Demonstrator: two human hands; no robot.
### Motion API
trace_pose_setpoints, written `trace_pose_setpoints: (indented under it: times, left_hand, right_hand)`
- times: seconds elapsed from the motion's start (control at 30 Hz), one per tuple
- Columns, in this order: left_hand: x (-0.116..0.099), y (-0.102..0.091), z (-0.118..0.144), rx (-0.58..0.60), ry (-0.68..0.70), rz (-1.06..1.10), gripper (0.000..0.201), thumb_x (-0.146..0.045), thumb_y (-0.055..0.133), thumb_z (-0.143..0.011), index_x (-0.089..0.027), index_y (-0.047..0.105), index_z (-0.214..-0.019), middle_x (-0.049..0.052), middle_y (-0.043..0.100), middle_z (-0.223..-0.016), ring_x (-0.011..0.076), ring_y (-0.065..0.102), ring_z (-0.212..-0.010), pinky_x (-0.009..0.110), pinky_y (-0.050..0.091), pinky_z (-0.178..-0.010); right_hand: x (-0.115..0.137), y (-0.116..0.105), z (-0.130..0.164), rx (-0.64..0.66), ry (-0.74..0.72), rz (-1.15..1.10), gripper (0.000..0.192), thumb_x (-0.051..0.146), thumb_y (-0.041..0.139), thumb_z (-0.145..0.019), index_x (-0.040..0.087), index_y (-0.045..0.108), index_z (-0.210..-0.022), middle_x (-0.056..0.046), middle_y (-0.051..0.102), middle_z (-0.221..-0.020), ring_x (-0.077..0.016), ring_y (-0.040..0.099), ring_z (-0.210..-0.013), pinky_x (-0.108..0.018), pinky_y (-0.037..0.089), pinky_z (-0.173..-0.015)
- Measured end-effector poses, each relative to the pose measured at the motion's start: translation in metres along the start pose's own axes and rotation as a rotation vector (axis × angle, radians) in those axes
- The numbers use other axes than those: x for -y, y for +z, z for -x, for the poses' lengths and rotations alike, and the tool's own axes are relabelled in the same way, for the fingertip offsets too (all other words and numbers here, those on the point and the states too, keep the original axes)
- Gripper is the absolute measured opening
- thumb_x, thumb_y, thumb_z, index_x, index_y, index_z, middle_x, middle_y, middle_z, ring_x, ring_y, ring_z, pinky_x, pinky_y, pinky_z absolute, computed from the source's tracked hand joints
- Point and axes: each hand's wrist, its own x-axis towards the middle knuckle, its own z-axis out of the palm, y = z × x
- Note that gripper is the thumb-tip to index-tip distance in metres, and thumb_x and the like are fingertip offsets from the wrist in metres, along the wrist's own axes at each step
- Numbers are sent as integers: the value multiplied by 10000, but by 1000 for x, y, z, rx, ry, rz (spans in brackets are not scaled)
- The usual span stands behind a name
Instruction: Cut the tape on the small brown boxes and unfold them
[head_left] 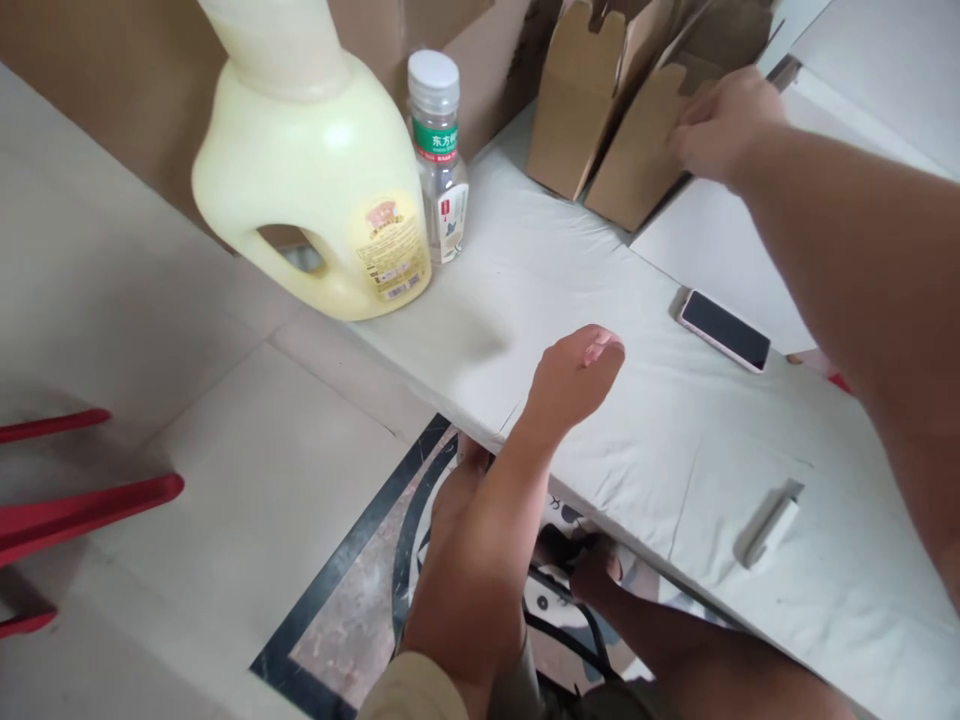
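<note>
At the upper right of the frame, the right hand (721, 122) pinches a folded cardboard box (646, 150) to steady it; the left hand (576, 375) hovers loosely curled, empty.

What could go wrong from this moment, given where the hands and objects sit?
The right hand grips a folded cardboard box leaning against others; pulling it might topple them. The left hand hovers empty near the small bottle and yellow jug, so a sweep could knock the bottle over.
</note>
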Motion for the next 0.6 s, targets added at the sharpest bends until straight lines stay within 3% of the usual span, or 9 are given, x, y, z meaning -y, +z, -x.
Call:
trace_pose_setpoints:
  times: [0.1,0.23,0.37,0.43,0.5,0.57,0.6]
  left_hand:
    - [0,0,1,-74,0,36,130,-282,573,-925,-219,653,-844,6,701,-845,145,621,-795,323,481,-830]
    - [0,6,0,-274,97,101,108,-204,590,-919,-215,619,-816,-4,669,-790,137,608,-775,299,484,-789]
    - [8,11,-6,-649,284,80,82,-170,650,-905,-222,605,-948,29,669,-1008,174,646,-1030,315,515,-927]
    - [12,13,-8,-738,351,101,153,-219,666,-918,-228,605,-1058,54,656,-1170,198,622,-1210,351,494,-1077]
    - [15,17,-9,-679,338,143,195,-301,651,-950,-237,613,-1130,66,653,-1277,220,595,-1318,395,448,-1184]
    - [16,23,-7,-507,285,195,274,-423,638,-963,-245,636,-1170,72,677,-1314,251,609,-1336,433,459,-1194]
    - [16,27,-6,-394,277,215,337,-502,630,-958,-243,654,-1173,76,697,-1305,272,624,-1327,448,487,-1169]
  right_hand:
    - [17,-7,24,85,137,60,482,342,508,-811,-46,639,-555,-110,750,-862,-230,725,-1008,-352,437,-688]
    - [34,-26,88,101,73,11,484,325,427,-856,-6,780,-840,-10,778,-1017,-169,669,-1157,-359,465,-846]
    - [22,-61,191,-95,-187,-98,254,144,588,-897,131,729,-687,-27,780,-846,-125,714,-937,-337,525,-865]
    - [7,-80,251,-231,-199,-109,259,124,591,-882,174,681,-644,-51,772,-820,-152,728,-848,-354,537,-776]
    - [-9,-96,310,-396,-57,-72,240,177,620,-879,216,672,-648,-65,740,-802,-200,718,-837,-402,527,-734]
    - [-22,-103,363,-556,85,-81,135,330,700,-861,254,713,-750,-121,732,-984,-264,696,-920,-440,526,-694]
    - [-26,-103,386,-575,156,-137,159,431,713,-864,277,736,-831,-143,716,-1074,-288,686,-962,-453,533,-683]
